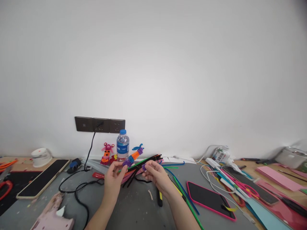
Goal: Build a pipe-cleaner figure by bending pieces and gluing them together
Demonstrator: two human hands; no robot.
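Between the thumb and fingers of my left hand (113,179) is a small pipe-cleaner figure (135,155), purple at the bottom, orange in the middle, with blue loops on top. It tilts up to the right. My right hand (157,176) pinches a small purple piece (144,167), whose exact shape is partly covered by the fingers. Just behind both hands lies a bundle of pipe cleaners (153,158), mostly black with some green and pink. A pink and orange pipe-cleaner figure (106,154) stands behind my left hand, beside a water bottle (122,145).
A yellow and black cutter (159,197) lies by my right forearm. Farther right are a pink-edged phone (211,200), white cables and pink scissors (247,188). On the left are another phone (44,179), a black cord (79,185) and a pink glue gun (51,217).
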